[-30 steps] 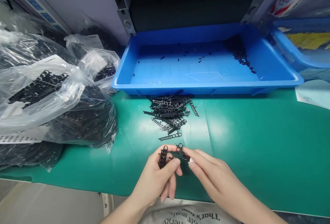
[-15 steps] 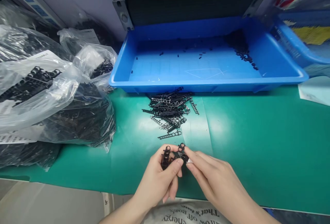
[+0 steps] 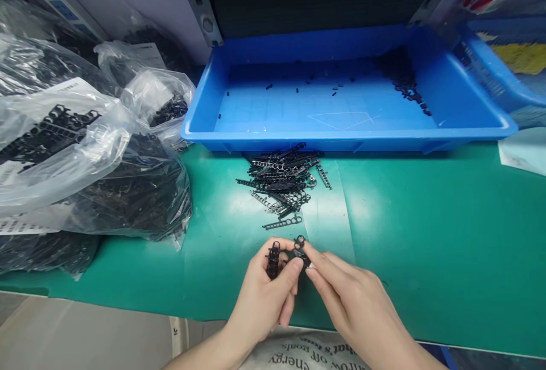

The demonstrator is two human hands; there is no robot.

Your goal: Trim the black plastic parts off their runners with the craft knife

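Observation:
My left hand (image 3: 262, 296) is closed around several black plastic strips (image 3: 273, 260) with ringed ends, stacked between its fingers. Its thumb and index finger also grip another black ringed piece (image 3: 299, 242), whose rings stick up between both hands. My right hand (image 3: 356, 287) pinches that same piece from the right, thumb and index finger close against it. Fingers partly cover the dark lower section of the piece. Just beyond the hands, a loose pile of black plastic strips (image 3: 281, 182) lies on the green mat (image 3: 426, 233).
Behind the pile stands a blue tray (image 3: 350, 136) with small black parts (image 3: 403, 77) heaped at its right end and a few scattered. Clear plastic bags of black parts (image 3: 136, 188) crowd the left side. A second blue bin (image 3: 490, 69) is at the right.
The view has shifted slightly. Both hands stay together on the ringed piece, with the right fingers moved a little closer to the left thumb.

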